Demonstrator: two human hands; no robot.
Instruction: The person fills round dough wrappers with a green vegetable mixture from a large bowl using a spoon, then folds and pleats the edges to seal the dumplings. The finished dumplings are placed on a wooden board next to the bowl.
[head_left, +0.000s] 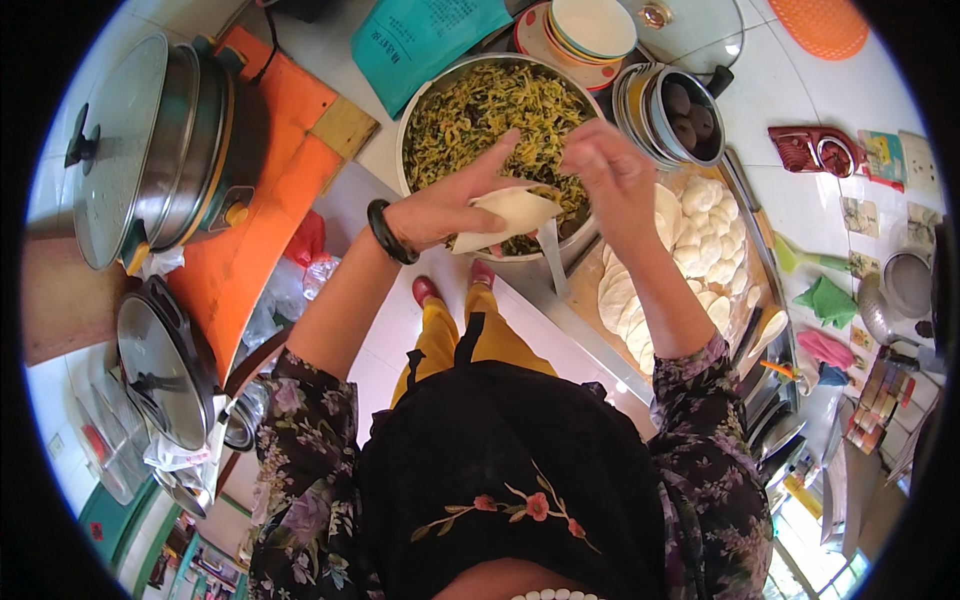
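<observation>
My left hand (457, 199), with a dark bangle at its wrist, holds a folded dough wrapper (510, 214) over the near side of a large steel basin. Some filling shows at the wrapper's far end. The basin (403, 150) holds a chopped yellow-green filling (495, 105). My right hand (615, 176) is above the basin's right rim, its fingers curled together and slightly blurred. Whether anything is between them cannot be made out. A pale utensil handle (553, 259) sticks out over the basin's near rim, below the wrapper.
Flat dough rounds (626, 300) and dough pieces (709, 225) cover a board on the right. Behind it stand stacked steel bowls (686, 116). Plates with bowls (592, 30) and a teal packet (420, 45) lie beyond the basin. A lidded electric pot (161, 150) is at left.
</observation>
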